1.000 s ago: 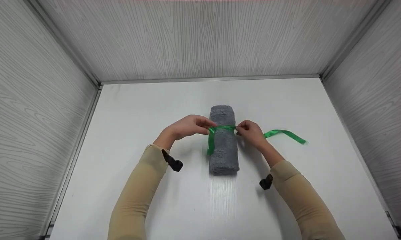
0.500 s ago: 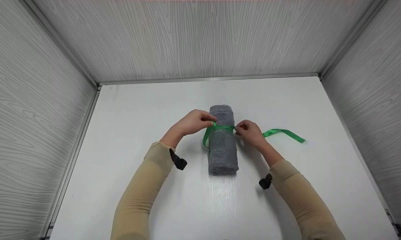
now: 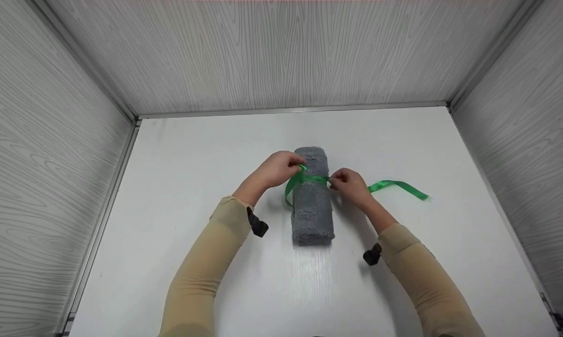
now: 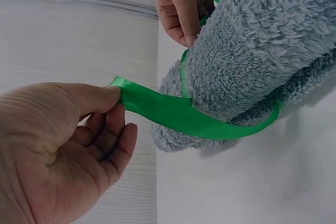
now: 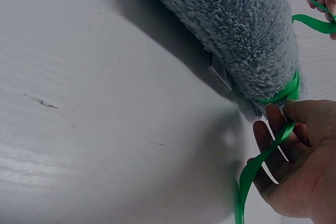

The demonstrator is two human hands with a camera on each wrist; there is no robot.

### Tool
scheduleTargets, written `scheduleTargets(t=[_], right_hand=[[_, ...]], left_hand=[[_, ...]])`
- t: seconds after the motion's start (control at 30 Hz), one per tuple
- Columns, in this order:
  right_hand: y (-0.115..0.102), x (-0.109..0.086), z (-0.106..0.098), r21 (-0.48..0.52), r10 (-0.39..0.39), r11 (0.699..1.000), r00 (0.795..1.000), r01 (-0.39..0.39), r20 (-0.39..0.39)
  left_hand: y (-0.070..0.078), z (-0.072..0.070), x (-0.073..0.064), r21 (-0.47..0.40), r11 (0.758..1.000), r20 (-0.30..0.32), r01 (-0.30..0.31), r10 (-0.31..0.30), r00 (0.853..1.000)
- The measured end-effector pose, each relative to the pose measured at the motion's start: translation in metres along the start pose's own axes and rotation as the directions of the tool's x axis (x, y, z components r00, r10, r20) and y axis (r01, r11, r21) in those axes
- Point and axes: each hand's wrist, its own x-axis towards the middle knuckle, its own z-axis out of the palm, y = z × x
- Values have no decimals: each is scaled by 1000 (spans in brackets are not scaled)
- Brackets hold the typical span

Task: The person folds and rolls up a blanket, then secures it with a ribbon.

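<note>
A rolled grey towel (image 3: 313,210) lies lengthwise on the white table, with a green ribbon (image 3: 315,179) wrapped round its middle. On the towel's left side my left hand (image 3: 277,169) pinches one part of the ribbon between thumb and index finger; in the left wrist view that ribbon (image 4: 178,116) droops in a curve back under the roll. My right hand (image 3: 350,185) pinches the ribbon close against the towel's right side. From there the ribbon (image 5: 252,170) runs across my right fingers, and its frayed tail lies on the table to the right.
The white table (image 3: 178,243) is enclosed by pale wood-grain panels (image 3: 272,56) at the back and both sides. A small white tag (image 5: 220,73) shows at the towel's underside. Black wrist cameras (image 3: 258,227) sit at both cuffs.
My left hand has moved up and right, taking the ribbon's left part from hanging beside the towel into a raised loop. The right hand has stayed nearly still, keeping its pinch.
</note>
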Motion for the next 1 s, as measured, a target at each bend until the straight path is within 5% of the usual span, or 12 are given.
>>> scheduleTargets(t=[0.4, 0.7, 1.0], right_hand=[[-1, 1, -3, 18, 9, 1000, 1000, -9, 7], [-4, -5, -14, 29, -2, 1000, 998, 1, 62], [6, -9, -43, -91, -9, 996, 988, 23, 152]], left_hand=[[-3, 2, 0, 6, 1000, -110, -7, 8, 994], [-5, 7, 2, -104, 994, -131, 10, -24, 991], [-7, 7, 3, -103, 994, -157, 33, -49, 986]])
